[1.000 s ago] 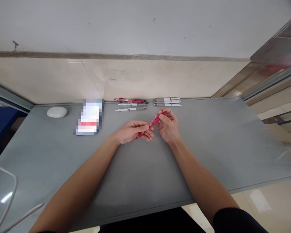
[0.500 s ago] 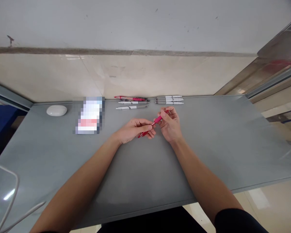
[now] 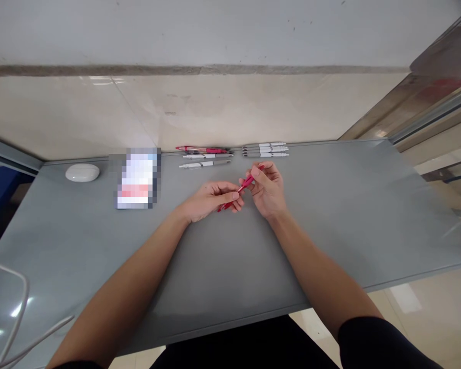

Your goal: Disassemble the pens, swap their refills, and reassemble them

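A red pen is held slanting between both hands above the grey table. My left hand pinches its lower left part between thumb and fingers. My right hand grips its upper right end, the thumb lying over it. Behind my left hand lie a red pen, a white pen and another white pen with a grey end. Several white and grey pens lie side by side behind my right hand.
A phone with a lit, blurred screen lies left of the pens. Further left sits a white, rounded mouse. A white cable loops at the lower left. The wall rises along the table's back edge.
The view has shifted slightly, so the table's objects appear a little higher and further left. Both hands keep hold of the red pen, and the right fingers have moved slightly on it.
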`<action>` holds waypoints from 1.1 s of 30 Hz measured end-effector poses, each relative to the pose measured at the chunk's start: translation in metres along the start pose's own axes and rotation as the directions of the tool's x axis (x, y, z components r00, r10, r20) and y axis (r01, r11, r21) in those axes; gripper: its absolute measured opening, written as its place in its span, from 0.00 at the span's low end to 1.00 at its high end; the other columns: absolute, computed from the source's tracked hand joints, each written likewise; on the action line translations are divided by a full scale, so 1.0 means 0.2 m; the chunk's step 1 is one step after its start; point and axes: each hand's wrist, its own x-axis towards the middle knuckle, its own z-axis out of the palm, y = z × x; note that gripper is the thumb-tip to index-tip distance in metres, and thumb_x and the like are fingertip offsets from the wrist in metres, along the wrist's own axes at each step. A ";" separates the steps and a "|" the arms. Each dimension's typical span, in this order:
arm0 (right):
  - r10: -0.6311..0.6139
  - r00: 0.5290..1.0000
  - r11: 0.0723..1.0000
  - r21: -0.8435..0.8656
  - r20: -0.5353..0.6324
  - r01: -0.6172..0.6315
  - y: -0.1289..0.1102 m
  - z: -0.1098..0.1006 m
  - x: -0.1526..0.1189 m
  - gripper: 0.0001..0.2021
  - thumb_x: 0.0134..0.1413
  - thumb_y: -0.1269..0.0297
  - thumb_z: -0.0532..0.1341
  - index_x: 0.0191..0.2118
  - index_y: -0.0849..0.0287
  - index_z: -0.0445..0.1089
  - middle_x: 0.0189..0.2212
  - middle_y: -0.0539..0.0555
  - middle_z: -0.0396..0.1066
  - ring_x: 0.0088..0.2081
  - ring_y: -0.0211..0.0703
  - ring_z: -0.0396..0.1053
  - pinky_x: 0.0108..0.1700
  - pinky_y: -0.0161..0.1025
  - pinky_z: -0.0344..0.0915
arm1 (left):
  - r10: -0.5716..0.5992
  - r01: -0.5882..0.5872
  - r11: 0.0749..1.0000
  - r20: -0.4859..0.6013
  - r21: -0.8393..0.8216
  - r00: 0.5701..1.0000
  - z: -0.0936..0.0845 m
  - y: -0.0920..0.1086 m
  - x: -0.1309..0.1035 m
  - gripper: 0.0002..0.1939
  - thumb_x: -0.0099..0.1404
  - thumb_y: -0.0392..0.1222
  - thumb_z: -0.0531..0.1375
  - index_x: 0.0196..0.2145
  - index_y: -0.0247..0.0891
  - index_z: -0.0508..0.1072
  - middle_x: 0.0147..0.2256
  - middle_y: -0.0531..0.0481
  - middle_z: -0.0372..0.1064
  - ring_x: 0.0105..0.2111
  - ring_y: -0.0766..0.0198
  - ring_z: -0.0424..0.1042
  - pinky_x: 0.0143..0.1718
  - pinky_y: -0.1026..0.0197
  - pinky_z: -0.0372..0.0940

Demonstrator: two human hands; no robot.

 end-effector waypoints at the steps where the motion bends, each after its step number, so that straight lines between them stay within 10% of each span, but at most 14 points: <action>1: -0.002 1.000 1.000 -0.005 -0.009 0.002 0.00 0.00 0.00 0.11 0.43 0.65 0.70 0.28 0.53 0.66 0.29 0.43 0.65 0.28 0.30 0.66 0.36 0.35 0.75 | -0.001 0.001 1.000 -0.009 0.014 1.000 0.00 0.00 0.00 0.11 0.62 0.45 0.64 0.38 0.34 0.76 0.33 0.45 0.75 0.31 0.64 0.74 0.33 0.61 0.67; 33: 0.086 0.991 0.992 0.083 0.107 -0.095 -0.03 -0.01 -0.01 0.09 0.44 0.68 0.69 0.33 0.52 0.70 0.34 0.43 0.68 0.33 0.31 0.69 0.37 0.34 0.74 | -0.058 0.062 0.989 0.030 -0.132 0.998 -0.02 0.00 -0.01 0.11 0.60 0.43 0.65 0.38 0.33 0.76 0.33 0.45 0.75 0.31 0.63 0.76 0.35 0.60 0.71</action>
